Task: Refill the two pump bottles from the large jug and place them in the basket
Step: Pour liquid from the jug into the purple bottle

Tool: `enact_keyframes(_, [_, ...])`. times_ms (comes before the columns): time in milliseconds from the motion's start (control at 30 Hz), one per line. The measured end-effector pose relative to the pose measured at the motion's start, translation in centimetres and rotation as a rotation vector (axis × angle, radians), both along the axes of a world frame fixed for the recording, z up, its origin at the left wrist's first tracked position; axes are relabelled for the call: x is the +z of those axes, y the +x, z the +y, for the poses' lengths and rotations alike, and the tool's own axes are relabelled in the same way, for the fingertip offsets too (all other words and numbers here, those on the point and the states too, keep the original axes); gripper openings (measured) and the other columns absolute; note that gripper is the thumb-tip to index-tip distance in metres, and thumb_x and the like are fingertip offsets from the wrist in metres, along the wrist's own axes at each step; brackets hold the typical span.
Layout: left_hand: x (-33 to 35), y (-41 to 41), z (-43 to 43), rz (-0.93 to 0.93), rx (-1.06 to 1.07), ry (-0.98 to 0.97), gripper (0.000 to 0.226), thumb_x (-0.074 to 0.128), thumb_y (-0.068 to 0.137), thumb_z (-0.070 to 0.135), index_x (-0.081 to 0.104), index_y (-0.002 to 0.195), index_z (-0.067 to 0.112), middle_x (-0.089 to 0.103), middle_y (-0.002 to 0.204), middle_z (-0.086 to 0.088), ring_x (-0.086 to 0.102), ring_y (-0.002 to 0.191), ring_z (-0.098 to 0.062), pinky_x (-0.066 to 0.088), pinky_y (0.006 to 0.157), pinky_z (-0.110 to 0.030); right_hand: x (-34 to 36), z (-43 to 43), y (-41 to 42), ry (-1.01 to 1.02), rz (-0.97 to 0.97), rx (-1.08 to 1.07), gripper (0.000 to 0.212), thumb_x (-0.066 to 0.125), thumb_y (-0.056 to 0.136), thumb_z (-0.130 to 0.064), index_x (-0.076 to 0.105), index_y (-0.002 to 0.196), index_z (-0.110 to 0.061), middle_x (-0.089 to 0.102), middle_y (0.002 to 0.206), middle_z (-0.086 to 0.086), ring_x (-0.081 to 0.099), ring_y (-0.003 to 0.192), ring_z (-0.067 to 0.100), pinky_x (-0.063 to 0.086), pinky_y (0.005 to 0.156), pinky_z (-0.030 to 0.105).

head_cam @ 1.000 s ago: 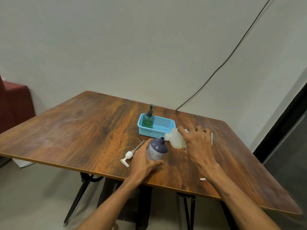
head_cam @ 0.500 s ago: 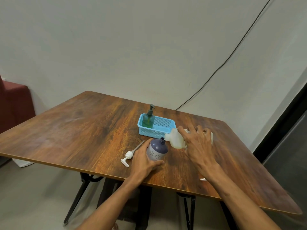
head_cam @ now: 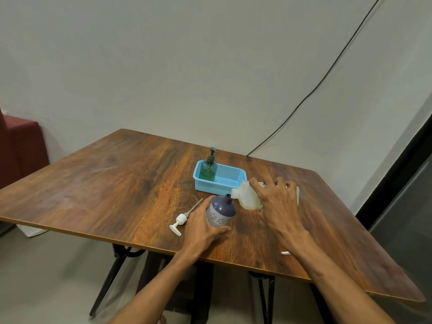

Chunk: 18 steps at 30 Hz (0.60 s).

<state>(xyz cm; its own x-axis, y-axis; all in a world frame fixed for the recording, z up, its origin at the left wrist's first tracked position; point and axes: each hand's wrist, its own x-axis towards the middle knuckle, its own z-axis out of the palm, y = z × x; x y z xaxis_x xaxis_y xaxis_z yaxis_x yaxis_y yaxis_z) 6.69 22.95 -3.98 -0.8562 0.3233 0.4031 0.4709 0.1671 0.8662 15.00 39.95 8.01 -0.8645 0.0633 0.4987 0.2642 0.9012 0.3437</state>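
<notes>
No text, brand or number is legible. A label is glimpsed on the jug (head_cam: 246,197), just right of the basket (head_cam: 210,187); its print is too small and mostly covered by the right hand (head_cam: 278,206). Only flower motifs are borne by the purple bottle (head_cam: 222,208), in front of the basket.

head-worn view, facing forward and downward

Setting: plain indoor room; home or office cannot be told.
Furniture: wood-grain table (head_cam: 117,183) on black metal legs (head_cam: 105,284); maroon upholstered seat (head_cam: 21,146) at left.
Surfaces: bare off-white wall (head_cam: 163,66); grey floor (head_cam: 58,265).
Fittings: black cable (head_cam: 315,87) running down the wall.
</notes>
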Motion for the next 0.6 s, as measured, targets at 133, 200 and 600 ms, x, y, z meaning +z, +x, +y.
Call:
enact_keyframes(133, [-0.07, -0.06, 0.05, -0.003, 0.000, -0.002, 0.092, 0.089, 0.051, 0.054, 0.050, 0.133, 0.037, 0.063, 0.121, 0.018, 0.060, 0.112, 0.001, 0.054, 0.097, -0.035, 0.05, -0.05, -0.02, -0.004, 0.000, 0.002, 0.082, 0.092, 0.048, -0.020, 0.056, 0.121, -0.025, 0.063, 0.110, 0.012, 0.059, 0.090, 0.036, 0.046, 0.076, 0.052])
enact_keyframes(200, [-0.02, -0.01, 0.04, -0.001, 0.000, 0.000, 0.091, 0.090, 0.052, 0.052, 0.050, 0.133, 0.037, 0.063, 0.120, 0.019, 0.060, 0.110, 0.002, 0.055, 0.096, -0.033, -0.02, -0.01, -0.02, -0.003, 0.010, 0.011, 0.085, 0.094, 0.043, -0.020, 0.057, 0.120, -0.023, 0.063, 0.108, 0.013, 0.060, 0.088, 0.037, 0.048, 0.074, 0.053])
enact_keyframes(600, [0.06, 0.06, -0.01, -0.005, -0.003, 0.008, 0.088, 0.090, 0.053, 0.049, 0.052, 0.130, 0.036, 0.063, 0.117, 0.019, 0.060, 0.108, 0.004, 0.055, 0.094, -0.030, 0.13, -0.05, 0.02, 0.012, 0.011, 0.014, 0.080, 0.091, 0.046, -0.017, 0.059, 0.119, -0.023, 0.063, 0.108, 0.012, 0.059, 0.086, 0.037, 0.046, 0.073, 0.052])
